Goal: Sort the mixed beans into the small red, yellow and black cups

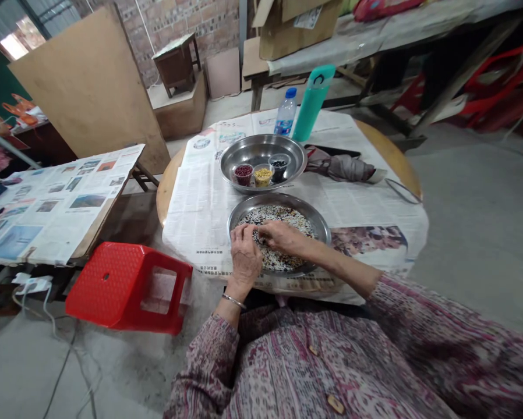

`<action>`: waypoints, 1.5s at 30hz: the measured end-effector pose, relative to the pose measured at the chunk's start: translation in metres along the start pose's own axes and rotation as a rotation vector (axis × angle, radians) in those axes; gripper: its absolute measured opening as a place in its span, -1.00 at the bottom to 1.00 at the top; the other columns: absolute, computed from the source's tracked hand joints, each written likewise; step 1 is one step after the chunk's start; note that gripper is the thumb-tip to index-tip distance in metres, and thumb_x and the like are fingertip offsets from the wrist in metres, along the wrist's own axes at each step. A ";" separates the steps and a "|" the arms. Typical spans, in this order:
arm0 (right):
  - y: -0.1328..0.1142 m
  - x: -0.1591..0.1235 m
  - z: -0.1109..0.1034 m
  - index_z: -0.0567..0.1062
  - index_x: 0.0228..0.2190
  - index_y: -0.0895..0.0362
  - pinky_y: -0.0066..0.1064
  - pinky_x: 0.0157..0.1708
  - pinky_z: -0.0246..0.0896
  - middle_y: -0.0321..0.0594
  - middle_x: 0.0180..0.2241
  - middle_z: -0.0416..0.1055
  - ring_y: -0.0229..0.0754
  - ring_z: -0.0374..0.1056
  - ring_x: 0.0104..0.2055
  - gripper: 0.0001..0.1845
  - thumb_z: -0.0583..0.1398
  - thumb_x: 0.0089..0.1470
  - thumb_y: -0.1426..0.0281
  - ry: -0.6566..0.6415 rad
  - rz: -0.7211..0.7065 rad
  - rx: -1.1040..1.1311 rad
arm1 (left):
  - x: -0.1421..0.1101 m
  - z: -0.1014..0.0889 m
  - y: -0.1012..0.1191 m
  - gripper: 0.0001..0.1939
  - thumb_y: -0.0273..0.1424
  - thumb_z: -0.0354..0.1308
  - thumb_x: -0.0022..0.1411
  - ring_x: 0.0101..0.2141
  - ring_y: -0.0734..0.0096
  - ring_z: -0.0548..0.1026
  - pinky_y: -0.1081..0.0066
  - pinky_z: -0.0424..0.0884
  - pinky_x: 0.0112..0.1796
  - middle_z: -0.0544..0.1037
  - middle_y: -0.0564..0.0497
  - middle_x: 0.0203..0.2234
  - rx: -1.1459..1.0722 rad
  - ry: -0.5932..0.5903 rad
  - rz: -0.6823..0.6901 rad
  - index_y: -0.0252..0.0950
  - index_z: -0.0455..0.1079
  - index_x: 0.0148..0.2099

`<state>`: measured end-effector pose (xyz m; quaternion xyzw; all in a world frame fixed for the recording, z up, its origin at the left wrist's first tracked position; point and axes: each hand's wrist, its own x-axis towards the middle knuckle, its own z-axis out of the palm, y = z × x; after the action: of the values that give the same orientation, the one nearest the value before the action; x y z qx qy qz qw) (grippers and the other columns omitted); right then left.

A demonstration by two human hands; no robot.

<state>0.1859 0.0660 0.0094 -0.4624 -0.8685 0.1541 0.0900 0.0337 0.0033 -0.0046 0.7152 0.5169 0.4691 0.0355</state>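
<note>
Both of my hands are over the near steel basin (324,224), which holds a spread of mixed white, black and yellow grains (290,218). My left hand (246,256) is at the basin's left rim with its fingers curled inward. Coming from the right, my right hand (281,235) has its fingertips pinched together beside the left fingers; whatever lies between them is too small to make out. Behind stands a second steel basin (261,145) with three clear cups: dark red beans (243,173), yellow kernels (262,174) and black beans (279,167).
Newspaper covers the round table (195,215). A water bottle (286,113), a teal flask (314,105) and a folded grey umbrella (342,167) are at its back. A red stool (126,285) stands left, near another newspaper-covered table (64,198).
</note>
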 end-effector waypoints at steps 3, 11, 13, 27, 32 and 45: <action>0.016 -0.001 -0.013 0.63 -0.26 0.15 -0.30 -0.11 0.26 -0.04 -0.22 0.55 -0.06 0.43 -0.16 -0.67 0.08 0.10 0.58 0.045 0.084 -0.055 | -0.001 0.000 -0.001 -0.61 -0.68 -0.08 0.28 0.01 0.18 0.42 0.12 0.42 0.10 0.46 -0.14 -0.06 -0.018 -0.008 -0.006 -0.29 0.37 0.04; 0.012 0.032 -0.013 0.52 0.07 0.17 -0.13 0.01 0.25 0.10 0.02 0.48 0.12 0.29 0.08 -0.58 0.07 0.27 0.35 0.150 0.121 -0.121 | 0.000 -0.002 0.002 -0.57 -0.66 -0.08 0.28 0.09 0.17 0.39 0.11 0.37 0.16 0.42 -0.18 0.01 -0.009 -0.015 -0.033 -0.29 0.32 0.13; 0.002 0.038 -0.006 0.53 0.04 0.18 -0.13 0.02 0.25 0.10 0.02 0.45 0.10 0.29 0.07 -0.61 0.11 0.26 0.31 0.134 0.024 -0.085 | 0.000 -0.002 0.003 -0.58 -0.64 -0.10 0.32 0.11 0.18 0.37 0.13 0.36 0.17 0.41 -0.19 0.02 0.011 0.010 -0.020 -0.30 0.30 0.16; 0.024 -0.051 -0.033 0.52 -0.36 0.07 -0.29 -0.11 0.25 -0.14 -0.24 0.47 -0.09 0.39 -0.13 -0.82 0.13 0.11 0.52 0.146 -0.155 0.026 | 0.015 -0.028 0.007 -0.72 -0.58 0.08 0.33 0.07 0.19 0.39 0.12 0.41 0.13 0.39 -0.15 -0.01 0.038 -0.244 0.021 -0.27 0.33 0.06; 0.028 -0.078 -0.023 0.50 -0.48 0.07 -0.29 -0.24 0.24 -0.15 -0.39 0.51 -0.09 0.43 -0.28 -0.80 0.17 0.18 0.39 0.039 -0.089 0.018 | 0.024 -0.058 0.021 -0.66 -0.37 0.40 0.16 -0.04 0.09 0.46 0.11 0.48 -0.03 0.47 -0.10 -0.11 0.410 -0.686 0.051 -0.24 0.35 -0.08; 0.016 -0.081 0.023 0.47 0.08 0.11 -0.09 0.18 0.31 -0.03 0.09 0.46 -0.01 0.37 0.16 -0.48 0.01 0.13 0.59 0.681 0.087 0.199 | 0.043 0.017 0.028 -0.72 -0.62 0.04 0.31 -0.04 0.23 0.48 0.26 0.51 0.02 0.45 -0.14 -0.04 0.082 -0.859 0.262 -0.30 0.35 0.03</action>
<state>0.2365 0.0031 -0.0195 -0.5128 -0.7489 0.0785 0.4122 0.0667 0.0306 0.0285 0.9054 0.3783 0.1091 0.1587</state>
